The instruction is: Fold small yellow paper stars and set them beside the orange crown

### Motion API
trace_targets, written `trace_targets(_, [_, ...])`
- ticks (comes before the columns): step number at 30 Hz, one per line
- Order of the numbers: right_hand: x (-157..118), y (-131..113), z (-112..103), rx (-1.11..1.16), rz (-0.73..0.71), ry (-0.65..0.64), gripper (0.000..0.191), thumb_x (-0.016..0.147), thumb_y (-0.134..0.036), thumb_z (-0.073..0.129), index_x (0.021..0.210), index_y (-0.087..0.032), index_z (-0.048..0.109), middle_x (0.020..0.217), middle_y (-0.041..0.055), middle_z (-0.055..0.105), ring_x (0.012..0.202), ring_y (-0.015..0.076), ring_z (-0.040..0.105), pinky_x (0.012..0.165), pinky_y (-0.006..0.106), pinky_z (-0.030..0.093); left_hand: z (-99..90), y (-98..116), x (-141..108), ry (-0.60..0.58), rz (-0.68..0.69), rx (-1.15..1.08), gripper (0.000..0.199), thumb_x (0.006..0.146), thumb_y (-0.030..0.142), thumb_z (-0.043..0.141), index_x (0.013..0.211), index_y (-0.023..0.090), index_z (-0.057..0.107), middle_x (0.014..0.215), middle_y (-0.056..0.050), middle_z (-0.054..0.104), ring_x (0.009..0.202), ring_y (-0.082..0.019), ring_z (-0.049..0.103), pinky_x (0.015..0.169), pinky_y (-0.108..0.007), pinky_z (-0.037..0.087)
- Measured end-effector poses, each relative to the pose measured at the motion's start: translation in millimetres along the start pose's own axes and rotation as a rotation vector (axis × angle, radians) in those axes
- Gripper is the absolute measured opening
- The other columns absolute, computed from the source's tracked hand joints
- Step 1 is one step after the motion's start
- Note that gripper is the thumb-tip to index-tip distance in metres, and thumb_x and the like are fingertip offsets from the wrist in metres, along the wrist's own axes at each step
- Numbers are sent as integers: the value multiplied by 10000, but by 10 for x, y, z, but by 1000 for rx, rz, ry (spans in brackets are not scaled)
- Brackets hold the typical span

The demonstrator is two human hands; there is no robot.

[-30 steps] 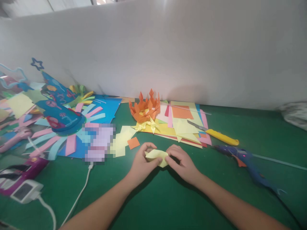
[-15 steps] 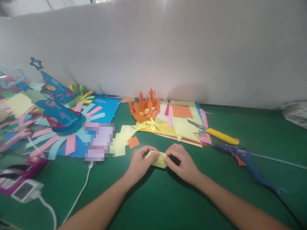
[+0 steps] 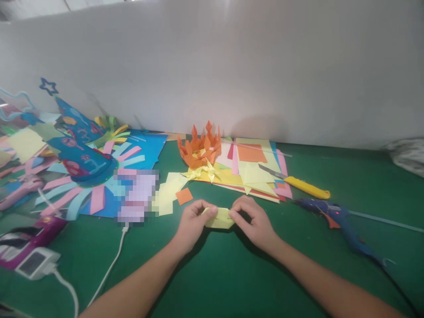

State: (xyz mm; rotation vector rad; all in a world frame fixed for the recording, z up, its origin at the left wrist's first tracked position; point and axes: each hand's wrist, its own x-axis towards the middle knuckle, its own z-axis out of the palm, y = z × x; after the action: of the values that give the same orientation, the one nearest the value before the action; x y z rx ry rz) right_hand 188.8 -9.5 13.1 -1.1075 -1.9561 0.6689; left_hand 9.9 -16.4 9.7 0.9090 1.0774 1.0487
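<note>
A small folded piece of pale yellow paper (image 3: pixel 220 219) is held between my two hands, low over the green table. My left hand (image 3: pixel 196 221) pinches its left end, thumb on top. At the right end, my right hand (image 3: pixel 252 221) grips the paper between thumb and curled fingers. A small orange paper square (image 3: pixel 184 196) lies just beyond my left hand. Farther back stands an orange folded-paper crown (image 3: pixel 199 149), with yellow folded pieces (image 3: pixel 206 172) in front of it.
Stacked coloured sheets (image 3: pixel 256 174) lie behind my hands, with a yellow cutter (image 3: pixel 308 187) on their right. A blue glue gun (image 3: pixel 347 229) rests at the right. Blue cone hats (image 3: pixel 82 161), a blurred phone (image 3: pixel 138 196) and a white-cased device (image 3: pixel 36 263) are at the left.
The yellow paper has turned from a slant to nearly level and shifted slightly right. My left thumb and right fingers have moved slightly along with it.
</note>
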Motion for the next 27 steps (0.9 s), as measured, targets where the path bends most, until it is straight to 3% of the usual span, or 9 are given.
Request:
trace_targets(6, [8, -24, 12, 21, 42, 43, 223, 848, -228, 477, 635, -206, 418, 643, -8, 493, 642, 155, 468, 643, 299, 380, 57, -17, -31, 6, -44, -128, 281, 687, 366, 718, 672, 141, 549, 628, 32, 572, 569, -78, 492, 570, -200, 387])
trace_targets(10, [14, -4, -3, 23, 29, 16, 192, 838, -216, 462, 647, -206, 448, 662, -1, 522, 664, 160, 493, 665, 306, 390, 54, -34, -27, 20, 2, -43, 255, 706, 362, 703, 697, 138, 581, 664, 20, 590, 603, -83, 499, 600, -203, 395])
trace_targets(14, [18, 10, -15, 43, 46, -36, 83, 839, -260, 495, 804, -209, 550, 763, 13, 582, 729, 171, 536, 705, 316, 406, 28, -54, -26, 11, 34, 52, 226, 715, 354, 694, 711, 144, 611, 677, 18, 600, 629, -88, 502, 617, -202, 394])
trace_targets(17, [21, 9, -5, 23, 44, -66, 121, 850, -284, 508, 775, -207, 565, 755, 17, 600, 731, 172, 541, 717, 321, 404, 24, -52, -33, -7, 31, 95, 217, 707, 345, 703, 697, 143, 625, 670, 16, 606, 631, -88, 502, 620, -200, 394])
trace_targets(27, [14, 81, -1, 83, 210, 46, 181, 830, -311, 538, 692, -194, 545, 687, 8, 580, 676, 168, 541, 635, 290, 433, -7, -6, 12, -103, -68, 19, 289, 749, 383, 660, 920, 154, 702, 792, -34, 686, 715, -130, 580, 692, -237, 447])
